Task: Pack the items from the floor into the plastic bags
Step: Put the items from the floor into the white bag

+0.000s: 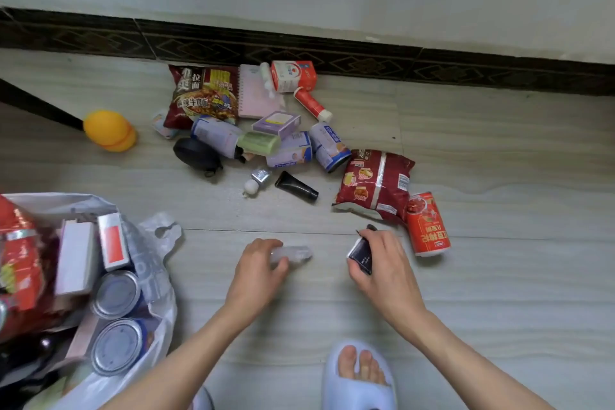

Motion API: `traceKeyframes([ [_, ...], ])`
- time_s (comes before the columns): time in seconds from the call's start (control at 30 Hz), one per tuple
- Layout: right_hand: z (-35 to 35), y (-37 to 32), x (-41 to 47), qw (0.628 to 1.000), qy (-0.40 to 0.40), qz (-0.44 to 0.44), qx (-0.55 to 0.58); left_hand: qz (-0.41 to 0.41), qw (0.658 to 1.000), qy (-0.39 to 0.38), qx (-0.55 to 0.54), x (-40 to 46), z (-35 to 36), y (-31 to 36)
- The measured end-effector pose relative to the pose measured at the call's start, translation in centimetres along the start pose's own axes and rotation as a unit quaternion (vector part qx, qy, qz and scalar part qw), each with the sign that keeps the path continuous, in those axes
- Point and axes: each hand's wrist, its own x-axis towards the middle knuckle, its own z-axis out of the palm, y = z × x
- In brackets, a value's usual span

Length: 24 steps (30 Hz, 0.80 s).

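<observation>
Cut off at the left edge: crinkled white plastic bag (156, 280), holding ribbed metal can ends, white cartons and shiny red packaging. Blurred and half hidden under curled fingers of the left hand (263, 260): a small clear plastic bottle (294, 255), low over the pale wood-grain floor (499, 150); clenched in the right hand (382, 260), a small flat black tube (361, 255), label unreadable. Heaped by the dark patterned skirting (366, 60): glossy red noodle packet (203, 93), pink spiral notebook (258, 93), pale cylindrical cans (327, 146), red drink can (427, 225).

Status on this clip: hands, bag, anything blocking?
Left hand grips clear bottle; right hand grips dark tube. Plastic bag open, part-filled. Pile remains; nothing blocking.
</observation>
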Motion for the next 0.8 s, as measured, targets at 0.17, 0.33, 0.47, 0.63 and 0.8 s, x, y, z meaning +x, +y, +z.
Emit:
traceKeyframes([
  [0.17,-4.4,-7.9,1.1,0.99,-0.047,-0.135,0.006,-0.003,0.989,0.134,-0.056,-5.5,-8.5,-0.8],
  [0.33,-7.4,-17.9,2.2,0.92,-0.148,-0.349,-0.098,-0.01,0.976,0.213,-0.049,-10.8,-16.0,-3.7],
  [0.47,-7.9,-25.8,2.0,0.864,-0.177,-0.446,-0.151,-0.017,0.97,0.241,-0.024,-14.2,-20.4,-6.7],
  [0.63,-4.9,-32.0,1.5,0.826,-0.232,-0.491,-0.153,-0.056,0.965,0.256,-0.015,-18.7,-21.4,-11.0],
  [0.8,-0.1,-34.6,1.3,0.821,-0.262,-0.485,-0.148,-0.144,0.955,0.26,-0.017,-21.3,-19.7,-15.2],
])
